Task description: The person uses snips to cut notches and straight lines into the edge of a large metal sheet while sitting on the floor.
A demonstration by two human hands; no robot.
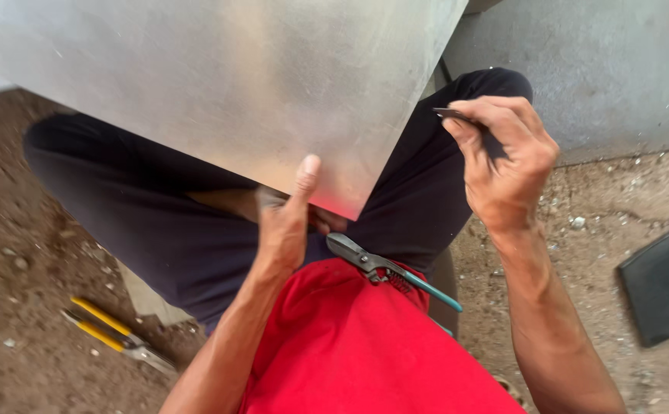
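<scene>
A large shiny metal sheet [219, 77] rests across my lap and fills the upper left. My left hand [288, 218] grips its near corner, thumb on top and fingers underneath. To the right of the sheet's edge, my right hand [503, 161] is raised and pinches a thin dark pointed tool [453, 115] between its fingers, the tip near the sheet's edge. Tin snips with teal handles [388, 268] lie on my lap against my red shirt.
Pliers with yellow handles [112, 331] lie on the dirt ground at lower left. A dark flat slab [668, 280] sits on the ground at right. A grey concrete surface [595, 69] rises at upper right. I sit with legs in dark trousers.
</scene>
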